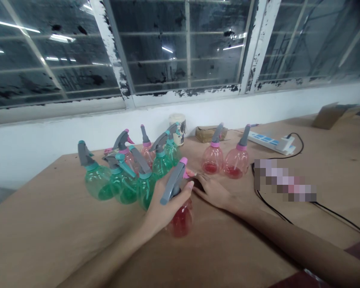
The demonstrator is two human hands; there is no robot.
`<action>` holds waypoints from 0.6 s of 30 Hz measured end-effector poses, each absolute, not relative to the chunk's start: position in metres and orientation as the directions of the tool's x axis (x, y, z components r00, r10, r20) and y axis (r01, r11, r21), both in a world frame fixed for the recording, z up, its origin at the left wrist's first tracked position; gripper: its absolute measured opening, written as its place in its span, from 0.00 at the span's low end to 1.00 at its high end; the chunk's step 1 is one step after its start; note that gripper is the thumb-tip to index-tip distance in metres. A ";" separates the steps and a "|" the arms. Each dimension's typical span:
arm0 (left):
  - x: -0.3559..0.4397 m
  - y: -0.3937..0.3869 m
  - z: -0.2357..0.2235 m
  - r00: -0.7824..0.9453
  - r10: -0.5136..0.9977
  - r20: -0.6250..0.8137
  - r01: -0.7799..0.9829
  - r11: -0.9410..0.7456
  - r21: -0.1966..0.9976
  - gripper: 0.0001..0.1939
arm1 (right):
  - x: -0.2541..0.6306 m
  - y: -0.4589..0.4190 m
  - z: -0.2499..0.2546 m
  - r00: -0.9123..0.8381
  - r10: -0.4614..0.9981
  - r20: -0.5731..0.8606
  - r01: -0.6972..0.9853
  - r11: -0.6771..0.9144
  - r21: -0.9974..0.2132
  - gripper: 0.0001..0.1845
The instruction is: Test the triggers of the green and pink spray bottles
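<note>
the left hand grasps a red spray bottle beside a green bottle, the right hand near its spray head, grip impossible to tell.

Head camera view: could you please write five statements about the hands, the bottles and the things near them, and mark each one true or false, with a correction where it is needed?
1. The left hand is gripping a red spray bottle. True.
2. The tip of that bottle's grey head is green. False: the tip is pink.
3. The cup stands to the left of the white power strip. True.
4. The green bottles are to the right of the power strip. False: the green bottles are to its left.
5. The right hand is close to the gripped bottle. True.
</note>
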State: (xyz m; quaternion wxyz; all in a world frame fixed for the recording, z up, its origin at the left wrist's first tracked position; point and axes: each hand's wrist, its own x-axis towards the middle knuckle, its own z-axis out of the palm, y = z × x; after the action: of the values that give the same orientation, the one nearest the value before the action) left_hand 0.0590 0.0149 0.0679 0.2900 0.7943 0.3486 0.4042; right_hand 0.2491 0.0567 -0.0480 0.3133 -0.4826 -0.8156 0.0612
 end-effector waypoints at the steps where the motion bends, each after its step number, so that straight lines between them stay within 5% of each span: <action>1: 0.059 0.016 0.066 0.419 0.795 0.439 0.343 -0.586 0.734 0.11 | 0.249 0.057 -0.048 -0.335 0.828 0.450 0.754 0.522 -0.399 0.21; 18: 0.058 0.018 0.058 0.403 0.779 0.480 0.337 -0.615 0.713 0.12 | 0.251 0.055 -0.049 -0.352 0.821 0.450 0.734 0.540 -0.411 0.22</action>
State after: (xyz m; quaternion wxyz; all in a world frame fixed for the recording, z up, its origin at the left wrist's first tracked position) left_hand 0.0579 0.0177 0.0580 0.2639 0.7950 0.3508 0.4186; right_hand 0.2509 0.0554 -0.0490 0.3144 -0.4745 -0.8193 0.0690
